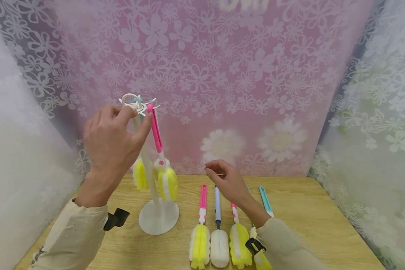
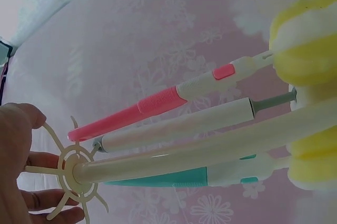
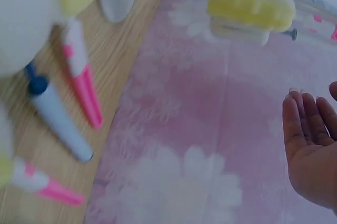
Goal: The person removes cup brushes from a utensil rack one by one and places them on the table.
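Note:
My left hand (image 1: pixel 113 140) holds the hooked top (image 1: pixel 135 107) of a white stand, its thumb beside a pink-handled sponge bottle brush (image 1: pixel 155 129). In the left wrist view, its fingers reach around the hook ring (image 2: pixel 76 171). Three brushes hang there: the pink one, a white-handled brush (image 2: pixel 179 126) and a teal-handled brush (image 2: pixel 184 177), sponge ends down. My right hand (image 1: pixel 229 183) hovers with loosely bent fingers, nothing in it, above a row of brushes on the table. The right wrist view shows its fingers (image 3: pixel 310 119) apart from everything.
On the wooden table (image 1: pixel 310 217) lie a pink-handled brush (image 1: pixel 200 240), a blue-handled brush (image 1: pixel 219 243), another pink-handled one (image 1: pixel 239 243) and a teal handle (image 1: pixel 265 200), partly behind my right arm. The stand's round base (image 1: pixel 148 219) is left of them. A flowered curtain (image 1: pixel 216 82) closes the back.

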Demonstrator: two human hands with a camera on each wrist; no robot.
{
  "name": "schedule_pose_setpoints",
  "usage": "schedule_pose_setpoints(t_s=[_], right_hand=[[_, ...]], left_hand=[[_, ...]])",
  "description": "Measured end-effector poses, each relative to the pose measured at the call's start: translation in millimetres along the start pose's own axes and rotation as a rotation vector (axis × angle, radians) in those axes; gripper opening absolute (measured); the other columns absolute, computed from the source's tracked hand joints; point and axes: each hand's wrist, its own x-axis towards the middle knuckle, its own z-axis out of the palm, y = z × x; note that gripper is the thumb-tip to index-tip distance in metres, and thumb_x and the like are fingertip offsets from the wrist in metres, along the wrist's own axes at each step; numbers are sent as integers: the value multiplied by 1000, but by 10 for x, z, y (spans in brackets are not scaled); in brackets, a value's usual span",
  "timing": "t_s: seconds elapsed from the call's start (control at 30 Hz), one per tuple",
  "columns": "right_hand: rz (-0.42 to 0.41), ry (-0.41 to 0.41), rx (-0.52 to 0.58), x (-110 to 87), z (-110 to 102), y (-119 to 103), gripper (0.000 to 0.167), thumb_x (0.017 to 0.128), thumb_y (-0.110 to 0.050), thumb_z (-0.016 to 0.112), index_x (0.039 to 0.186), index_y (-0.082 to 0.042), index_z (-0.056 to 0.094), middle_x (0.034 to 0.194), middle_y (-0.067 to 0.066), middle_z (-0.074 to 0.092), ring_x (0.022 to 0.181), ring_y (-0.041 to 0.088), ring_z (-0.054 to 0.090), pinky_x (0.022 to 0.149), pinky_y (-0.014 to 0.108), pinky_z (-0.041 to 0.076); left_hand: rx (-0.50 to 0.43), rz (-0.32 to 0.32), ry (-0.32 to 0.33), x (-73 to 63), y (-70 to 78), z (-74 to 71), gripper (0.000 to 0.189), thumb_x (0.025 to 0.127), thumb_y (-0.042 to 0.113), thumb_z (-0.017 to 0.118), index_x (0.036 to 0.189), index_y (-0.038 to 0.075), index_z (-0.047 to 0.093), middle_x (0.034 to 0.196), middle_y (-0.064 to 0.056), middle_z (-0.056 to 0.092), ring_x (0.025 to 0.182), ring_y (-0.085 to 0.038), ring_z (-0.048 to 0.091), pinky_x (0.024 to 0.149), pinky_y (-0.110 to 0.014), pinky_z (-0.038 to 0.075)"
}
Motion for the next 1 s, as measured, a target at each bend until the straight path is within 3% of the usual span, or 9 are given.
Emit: schedule_pose_setpoints(t_s=[0.2, 0.3, 0.43, 0.6, 1.0], right_hand=[[-59, -17, 127, 286, 361, -253, 30, 94, -30, 61, 120, -13, 63, 113, -1, 64, 101, 13, 60, 88, 34, 50], [-77, -26, 188, 372, 480, -487, 34, 93, -23, 62, 123, -8, 61, 118, 6, 63, 104, 18, 60, 90, 33, 49], [-98, -32, 241, 497, 637, -630, 40, 91, -20, 65, 128, -5, 58, 121, 7, 62, 106, 20, 60, 92, 31, 48], [-93, -22, 274, 617, 801, -609, 43, 88, -25, 69, 127, -10, 58, 115, 0, 63, 102, 16, 61, 88, 27, 50], [-61, -15, 253, 699, 967, -650, 34, 88, -20, 69, 119, -8, 63, 106, 4, 66, 95, 19, 62, 86, 26, 50]], left_hand=[[39, 16, 9, 14, 13, 5, 45, 89, 46, 50, 89, 5, 69, 85, -16, 60, 77, -36, 55, 67, -51, 44], [57, 22, 0, 23, 16, 12, 45, 89, 46, 49, 89, 5, 69, 85, -16, 59, 76, -36, 54, 67, -50, 44], [69, 22, -14, 28, 26, 20, 45, 90, 47, 48, 90, 7, 69, 85, -16, 58, 77, -36, 54, 66, -50, 44], [79, 21, -30, 26, 38, 28, 47, 90, 48, 46, 90, 7, 69, 87, -15, 59, 79, -35, 54, 67, -50, 44], [91, 33, -4, 26, -11, 23, 44, 91, 45, 47, 86, 6, 67, 84, -15, 59, 76, -35, 54, 64, -48, 45]])
